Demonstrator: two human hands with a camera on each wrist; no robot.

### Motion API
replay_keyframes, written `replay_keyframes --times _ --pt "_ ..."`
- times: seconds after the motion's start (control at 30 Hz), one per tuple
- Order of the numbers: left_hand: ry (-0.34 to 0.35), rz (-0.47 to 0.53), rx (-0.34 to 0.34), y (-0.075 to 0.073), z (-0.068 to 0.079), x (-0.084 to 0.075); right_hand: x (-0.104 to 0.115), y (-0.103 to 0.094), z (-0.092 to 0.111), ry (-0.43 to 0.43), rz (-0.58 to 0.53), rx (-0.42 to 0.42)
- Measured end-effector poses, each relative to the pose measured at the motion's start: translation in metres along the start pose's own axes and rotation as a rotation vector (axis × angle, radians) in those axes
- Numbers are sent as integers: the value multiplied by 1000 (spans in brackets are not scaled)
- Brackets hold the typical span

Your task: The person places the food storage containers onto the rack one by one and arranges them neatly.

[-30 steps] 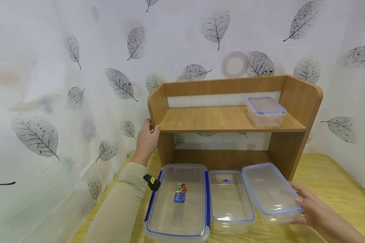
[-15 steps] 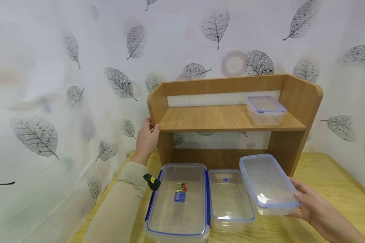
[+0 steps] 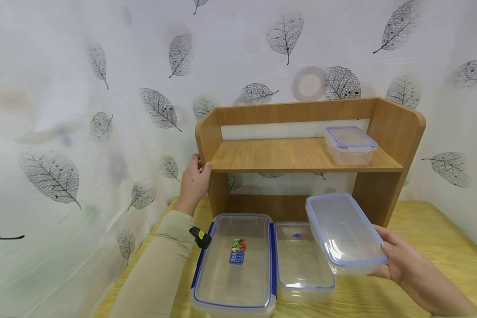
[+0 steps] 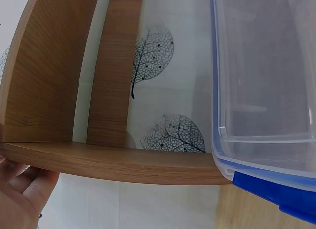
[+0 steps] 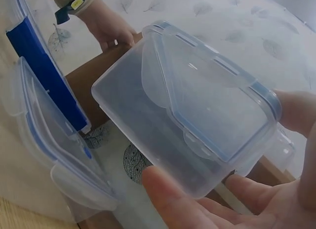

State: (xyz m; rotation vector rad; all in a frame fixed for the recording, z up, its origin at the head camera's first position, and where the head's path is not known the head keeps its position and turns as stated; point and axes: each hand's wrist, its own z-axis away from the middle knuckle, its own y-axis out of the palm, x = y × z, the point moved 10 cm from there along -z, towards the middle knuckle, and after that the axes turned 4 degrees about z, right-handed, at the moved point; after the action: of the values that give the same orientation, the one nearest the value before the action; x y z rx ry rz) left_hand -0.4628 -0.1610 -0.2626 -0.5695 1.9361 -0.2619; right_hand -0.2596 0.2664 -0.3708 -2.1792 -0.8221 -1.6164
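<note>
My right hand [image 3: 401, 258] grips a clear lidded food container [image 3: 343, 232] by its right side, thumb near the lid and fingers beneath. In the right wrist view that container [image 5: 182, 110] is tilted and lifted above the table. My left hand [image 3: 194, 181] holds the left side panel of the wooden shelf [image 3: 286, 154], fingers behind the edge. In the left wrist view its fingers [image 4: 42, 187] wrap the panel. A large clear container with blue clips [image 3: 234, 274] stands before the shelf. Beside it sits a medium clear container [image 3: 302, 260], partly overlapped by the lifted one.
A small clear lidded container [image 3: 350, 145] stands on the upper board at the right. The shelf's right side panel [image 3: 395, 128] rises beside it. The yellow wooden table [image 3: 429, 229] extends right. Behind hangs a pale curtain with leaf prints [image 3: 115, 88].
The right hand has raised the held container off to the left and up, toward the shelf, so that it overlaps the medium one. The left hand stays on the side panel.
</note>
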Motion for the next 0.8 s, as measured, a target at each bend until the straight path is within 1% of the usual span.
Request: replay_keyframes --times 0.23,0.47,0.57,0.67,0.8 --pt "2 -8 -5 0 -1 0 14 8 -13 -7 40 -16" --pt "8 -5 -3 0 0 -1 30 14 -26 -76 109 0" --pt "14 -6 -1 0 0 -2 35 17 -32 -78 134 -22" --pt "16 -10 3 0 0 -2 42 21 -38 -82 135 -35" --pt "21 -27 -14 -2 1 -4 50 30 -48 -83 137 -43"
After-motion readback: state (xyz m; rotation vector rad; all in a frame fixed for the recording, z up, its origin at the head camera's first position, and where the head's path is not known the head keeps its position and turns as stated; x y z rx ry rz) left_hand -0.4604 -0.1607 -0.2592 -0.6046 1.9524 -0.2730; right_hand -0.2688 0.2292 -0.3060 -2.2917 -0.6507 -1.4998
